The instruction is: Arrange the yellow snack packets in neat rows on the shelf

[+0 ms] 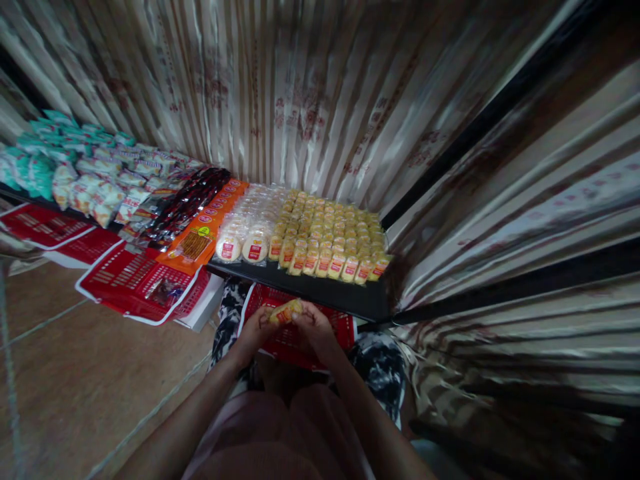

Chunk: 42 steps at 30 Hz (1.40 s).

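Between my two hands I hold one small wrapped snack (286,312), yellow with a red and orange label. My left hand (259,328) pinches its left end, and my right hand (313,325) grips the right end. Both hands are over a red basket (341,325) that stands at my knees. Just beyond, on a black shelf (300,285), similar yellow wrapped snacks (325,243) lie in close rows. Left of them are clear packets of round white crackers (255,247) with red labels.
Further left on the shelf are an orange snack bag (200,233), dark shiny packets (193,193), white packets (103,193) and teal packets (40,173). Red baskets with white handles (135,280) sit below. A pleated curtain (240,100) hangs behind, with black bars (450,147) at right.
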Each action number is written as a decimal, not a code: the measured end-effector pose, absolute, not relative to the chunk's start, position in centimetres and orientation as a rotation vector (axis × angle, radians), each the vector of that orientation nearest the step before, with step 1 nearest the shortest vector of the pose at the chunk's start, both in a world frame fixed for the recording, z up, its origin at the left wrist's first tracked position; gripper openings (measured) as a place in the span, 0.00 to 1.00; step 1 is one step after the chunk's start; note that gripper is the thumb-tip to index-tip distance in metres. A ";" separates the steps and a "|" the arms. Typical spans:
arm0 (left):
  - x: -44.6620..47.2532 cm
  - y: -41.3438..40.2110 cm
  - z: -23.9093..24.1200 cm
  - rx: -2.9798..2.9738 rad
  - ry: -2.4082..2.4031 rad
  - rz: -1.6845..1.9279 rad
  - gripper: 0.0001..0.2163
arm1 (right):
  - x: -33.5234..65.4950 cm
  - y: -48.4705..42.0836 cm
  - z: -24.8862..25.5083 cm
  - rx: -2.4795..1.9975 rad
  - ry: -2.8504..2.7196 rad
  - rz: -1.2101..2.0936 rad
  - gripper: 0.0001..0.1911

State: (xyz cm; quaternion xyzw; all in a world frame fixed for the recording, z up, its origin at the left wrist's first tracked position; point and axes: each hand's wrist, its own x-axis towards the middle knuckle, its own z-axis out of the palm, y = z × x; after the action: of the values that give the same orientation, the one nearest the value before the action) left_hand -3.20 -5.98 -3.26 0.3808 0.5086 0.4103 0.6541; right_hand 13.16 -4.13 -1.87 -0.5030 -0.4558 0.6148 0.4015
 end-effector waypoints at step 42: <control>-1.7 5.6 -3.5 1.625 1.954 1.407 0.18 | 13.1 3.9 -4.5 -1.441 -1.790 0.392 0.22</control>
State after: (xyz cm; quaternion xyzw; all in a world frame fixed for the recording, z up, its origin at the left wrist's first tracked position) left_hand -1.69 5.62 -3.52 0.5554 0.6681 0.4809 0.1182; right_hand 13.08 3.88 -4.53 -0.5682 -0.7058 0.1544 0.3940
